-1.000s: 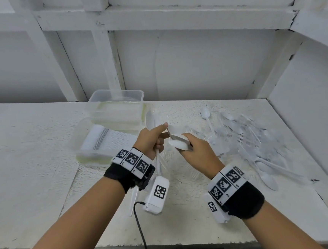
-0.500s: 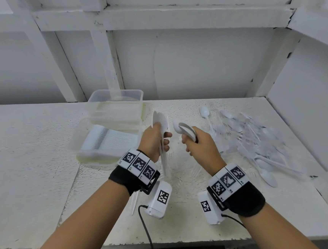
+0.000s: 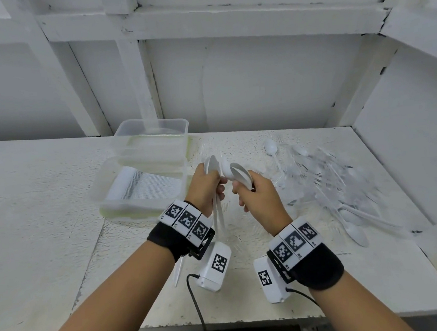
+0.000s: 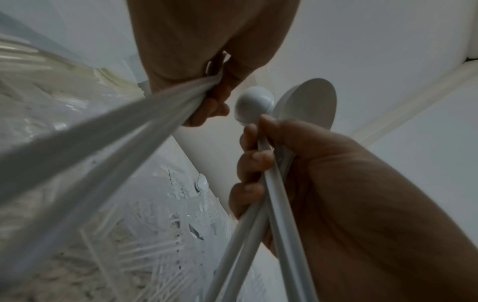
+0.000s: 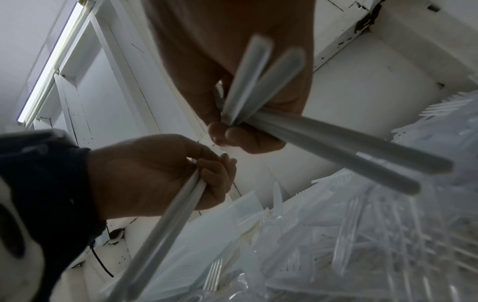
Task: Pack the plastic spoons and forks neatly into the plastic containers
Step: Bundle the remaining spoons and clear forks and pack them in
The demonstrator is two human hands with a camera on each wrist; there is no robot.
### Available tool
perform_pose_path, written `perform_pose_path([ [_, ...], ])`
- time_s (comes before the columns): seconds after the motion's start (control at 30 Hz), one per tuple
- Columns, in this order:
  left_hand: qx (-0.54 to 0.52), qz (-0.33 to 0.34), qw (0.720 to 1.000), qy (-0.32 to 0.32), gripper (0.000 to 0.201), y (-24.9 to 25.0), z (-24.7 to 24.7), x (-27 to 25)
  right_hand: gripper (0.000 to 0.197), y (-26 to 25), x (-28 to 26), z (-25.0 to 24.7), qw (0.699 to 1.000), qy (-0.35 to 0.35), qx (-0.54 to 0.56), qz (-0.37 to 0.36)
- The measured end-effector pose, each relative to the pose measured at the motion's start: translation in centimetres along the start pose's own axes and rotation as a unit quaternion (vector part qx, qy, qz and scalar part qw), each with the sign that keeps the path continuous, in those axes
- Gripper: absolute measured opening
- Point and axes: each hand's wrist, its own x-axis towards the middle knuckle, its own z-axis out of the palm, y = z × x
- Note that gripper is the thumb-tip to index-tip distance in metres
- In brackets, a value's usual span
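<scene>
My left hand (image 3: 206, 190) grips a small bunch of white plastic spoons (image 3: 211, 165) by the handles, bowls up, handles hanging down past the wrist. My right hand (image 3: 254, 195) grips another bunch of white spoons (image 3: 236, 174), bowls up and leaning left, nearly touching the left bunch. In the left wrist view the left fingers (image 4: 207, 106) curl round the handles (image 4: 124, 139), and the right hand's spoon bowls (image 4: 254, 106) sit close by. In the right wrist view the right hand (image 5: 245, 139) holds splayed handles (image 5: 261, 81). Both hands hover over the table, right of the containers.
A clear container (image 3: 101, 199) holding a neat row of cutlery lies left of my hands, with a taller clear container (image 3: 120, 147) behind it. A loose pile of clear forks and white spoons (image 3: 324, 179) spreads to the right. A wall post rises behind.
The right hand's spoons have swung left until their bowls nearly meet the left hand's bunch. The left hand stays put, its spoons still upright.
</scene>
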Motion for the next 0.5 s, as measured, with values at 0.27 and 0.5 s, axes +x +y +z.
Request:
perform_pose_path([
  [0.27, -0.042, -0.045, 0.995, -0.084, 0.050, -0.5, -0.1, 0.0, 0.017, 1.1, 0.5, 1.0, 0.996, 0.020, -0.081, -0.009],
  [0.5, -0.162, -0.078, 0.981, -0.071, 0.033, 0.2, 0.3, -0.6, 0.017, 1.1, 1.0, 2.1, 0.984, 0.000, -0.170, -0.047],
])
